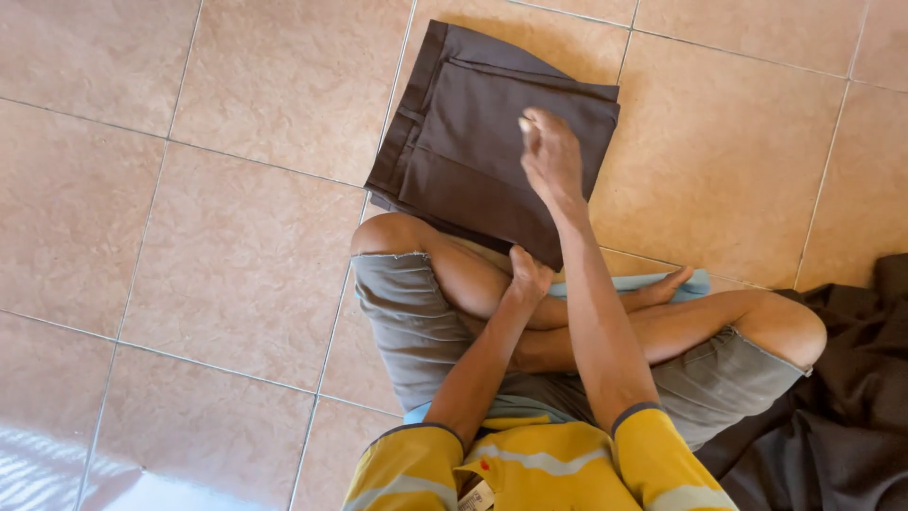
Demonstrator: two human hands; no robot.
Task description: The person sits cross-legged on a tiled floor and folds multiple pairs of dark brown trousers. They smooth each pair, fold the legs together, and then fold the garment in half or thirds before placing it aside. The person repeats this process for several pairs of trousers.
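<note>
I sit cross-legged on a tiled floor. A folded dark brown garment (473, 132), with a waistband along its left edge, lies flat on the tiles in front of my knees. My right hand (550, 156) is stretched out above the garment's right half, fingers curled loosely together, holding nothing that I can see. My left hand (528, 276) rests on my shin, fingers wrapped against the leg. I wear grey shorts and a yellow shirt with grey-trimmed sleeves.
A heap of dark cloth (832, 407) lies on the floor at my right hip. A light blue cloth (653, 282) shows under my legs. Beige tiles (189, 189) with grey grout lines spread to the left and far side.
</note>
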